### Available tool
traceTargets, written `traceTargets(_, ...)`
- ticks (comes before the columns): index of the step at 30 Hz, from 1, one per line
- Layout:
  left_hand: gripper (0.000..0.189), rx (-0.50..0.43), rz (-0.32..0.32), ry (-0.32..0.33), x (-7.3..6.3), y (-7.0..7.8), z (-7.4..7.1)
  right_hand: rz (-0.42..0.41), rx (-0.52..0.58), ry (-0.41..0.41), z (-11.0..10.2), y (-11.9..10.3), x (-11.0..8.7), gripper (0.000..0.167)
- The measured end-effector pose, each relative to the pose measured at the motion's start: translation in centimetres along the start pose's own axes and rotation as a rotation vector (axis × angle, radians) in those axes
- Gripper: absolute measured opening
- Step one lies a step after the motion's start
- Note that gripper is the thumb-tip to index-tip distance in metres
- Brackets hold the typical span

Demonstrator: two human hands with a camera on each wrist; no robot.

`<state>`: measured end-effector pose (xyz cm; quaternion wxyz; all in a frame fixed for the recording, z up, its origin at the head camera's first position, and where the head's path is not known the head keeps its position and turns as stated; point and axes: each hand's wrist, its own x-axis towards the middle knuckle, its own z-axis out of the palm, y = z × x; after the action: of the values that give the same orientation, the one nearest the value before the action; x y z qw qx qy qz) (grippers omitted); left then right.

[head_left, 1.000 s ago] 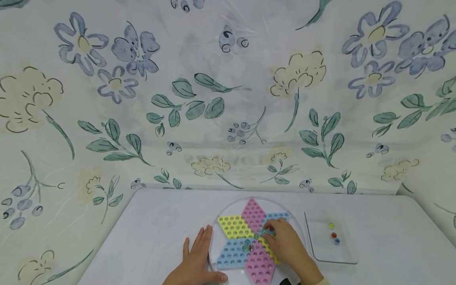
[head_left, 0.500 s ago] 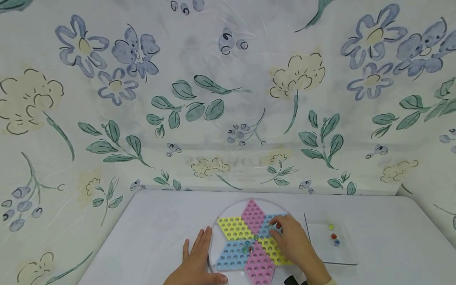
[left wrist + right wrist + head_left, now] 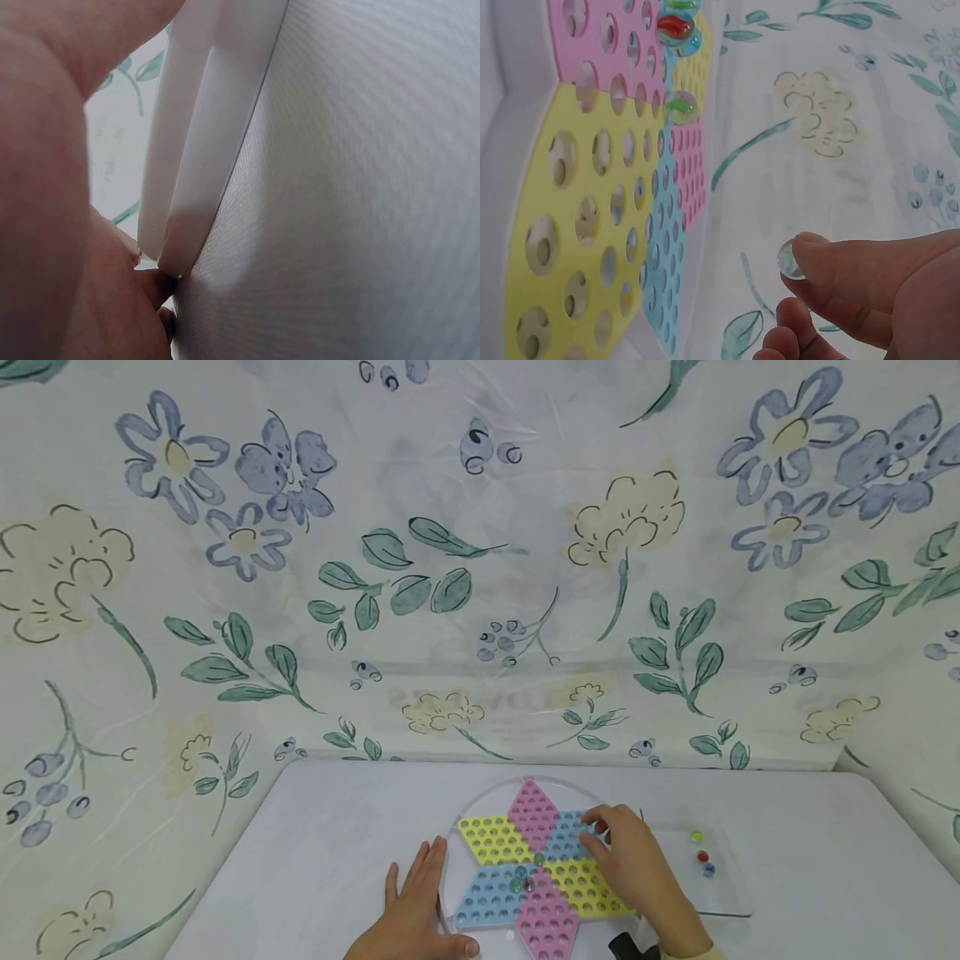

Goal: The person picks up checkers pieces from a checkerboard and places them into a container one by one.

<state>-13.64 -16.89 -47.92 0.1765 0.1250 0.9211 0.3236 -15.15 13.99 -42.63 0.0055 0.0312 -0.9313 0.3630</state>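
A round Chinese checkers board point(image 3: 495, 842) with a pink, yellow and blue star lies on the white table. My left hand point(image 3: 423, 906) rests against its left rim, fingers straight and thumb spread along the near side; in the left wrist view the hand point(image 3: 67, 195) meets the white rim point(image 3: 217, 112). My right hand point(image 3: 637, 864) is above the board's right side, over the blue and yellow points. In the right wrist view it pinches a clear glass marble point(image 3: 788, 260) between thumb and forefinger, off the board. Several marbles, including a greenish one point(image 3: 681, 107), sit around the star's middle.
To the right of the board stands a clear shallow tray point(image 3: 723, 914), partly behind my right forearm. It holds a yellow-green marble point(image 3: 697, 837), a red one point(image 3: 702, 857) and a blue one point(image 3: 708, 869). A flower-printed cloth point(image 3: 480, 610) hangs behind the table.
My right hand has drawn rightward from the star's middle across the blue point toward the tray. My left hand and the board have stayed in place.
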Motion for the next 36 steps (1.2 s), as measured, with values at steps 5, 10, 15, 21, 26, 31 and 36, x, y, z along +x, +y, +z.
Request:
traceTargets(5,0.139,-0.004,-0.003,0.006,0.0,0.1,0.1,0.013,-0.024,0.002,-0.5,0.2,0.0,0.019)
traceTargets(10,0.139,-0.006,0.016,0.021,-0.1,0.2,0.1,-0.005,-0.034,0.021,-1.0,0.7,0.1,0.018)
traceTargets(15,0.137,-0.011,0.052,0.028,-0.3,0.2,0.1,-0.001,-0.044,0.029,-1.3,0.9,0.0,0.019)
traceTargets(21,0.136,0.008,0.065,0.038,-0.2,0.0,0.2,0.003,-0.055,0.041,-1.5,1.2,0.0,0.021)
traceTargets(26,0.137,0.024,0.067,0.046,-0.2,0.1,0.1,-0.012,-0.062,0.061,-1.8,1.6,0.0,0.022)
traceTargets(31,0.138,0.030,0.062,0.050,-0.1,0.1,0.2,-0.011,-0.065,0.070,-2.0,2.0,0.0,0.021)
traceTargets(36,0.137,0.036,0.059,0.052,-0.1,0.0,0.3,0.010,-0.069,0.070,-2.3,2.4,0.0,0.021)
